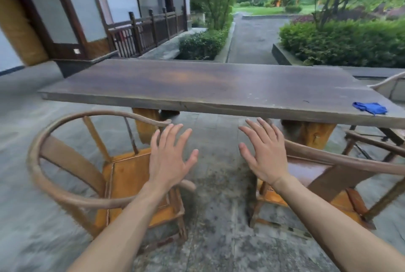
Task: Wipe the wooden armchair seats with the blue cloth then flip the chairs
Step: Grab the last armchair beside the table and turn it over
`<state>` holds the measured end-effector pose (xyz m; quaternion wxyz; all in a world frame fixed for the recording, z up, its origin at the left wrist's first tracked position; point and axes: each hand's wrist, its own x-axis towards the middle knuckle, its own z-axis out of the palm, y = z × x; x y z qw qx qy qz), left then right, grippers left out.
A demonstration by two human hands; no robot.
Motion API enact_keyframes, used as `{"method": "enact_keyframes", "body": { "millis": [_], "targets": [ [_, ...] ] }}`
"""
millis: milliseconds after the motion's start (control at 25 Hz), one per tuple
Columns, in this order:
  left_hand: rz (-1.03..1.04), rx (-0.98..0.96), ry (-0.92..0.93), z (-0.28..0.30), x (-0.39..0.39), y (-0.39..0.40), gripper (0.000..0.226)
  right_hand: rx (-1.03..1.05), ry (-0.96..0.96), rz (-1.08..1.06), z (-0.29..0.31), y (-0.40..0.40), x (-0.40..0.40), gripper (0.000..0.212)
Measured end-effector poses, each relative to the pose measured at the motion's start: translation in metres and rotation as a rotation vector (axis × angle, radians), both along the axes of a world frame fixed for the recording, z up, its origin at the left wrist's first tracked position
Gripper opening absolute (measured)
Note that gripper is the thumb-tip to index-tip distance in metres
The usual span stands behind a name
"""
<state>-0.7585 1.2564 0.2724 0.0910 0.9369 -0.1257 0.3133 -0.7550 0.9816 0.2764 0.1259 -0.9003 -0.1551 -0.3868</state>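
Two wooden armchairs with round backrests stand in front of a long table. The left armchair (122, 175) shows an orange-brown seat; the right armchair (324, 175) has a darker seat. My left hand (168, 157) hovers above the left chair's seat with fingers spread, holding nothing. My right hand (263, 153) is spread the same way beside the right chair's armrest. A crumpled blue cloth (370, 108) lies on the table's near right end, well away from both hands.
The long dark wooden table (197, 87) spans the view on thick wooden legs. Parts of two more chairs (377, 140) show at the right edge. Stone paving runs between the two near chairs. A building with a railing and hedges lie beyond.
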Motion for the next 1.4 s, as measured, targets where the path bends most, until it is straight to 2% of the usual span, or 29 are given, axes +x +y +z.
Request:
{"method": "enact_keyframes", "body": {
  "millis": [240,440,640,800,1040,1400],
  "targets": [
    [0.328,0.040,-0.119,0.020,-0.042,0.145,0.055,0.017,-0.008,0.284,0.018,0.147,0.027,0.046],
    [0.614,0.074,-0.180,0.025,-0.123,0.278,0.052,0.021,0.042,0.550,0.019,0.283,0.021,0.048],
    [0.823,0.126,-0.177,0.020,-0.177,0.357,0.053,-0.015,0.039,0.709,0.012,0.381,0.014,0.046],
    [0.861,0.137,-0.183,0.015,-0.163,0.385,0.055,0.000,0.033,0.787,0.009,0.430,0.036,0.045],
    [0.937,0.125,-0.186,0.012,-0.106,0.420,0.052,0.000,0.054,0.857,0.000,0.492,0.110,0.048],
    [1.088,0.130,-0.137,0.028,-0.048,0.469,0.051,0.050,0.069,1.032,0.012,0.594,0.199,0.046]
  ]
}}
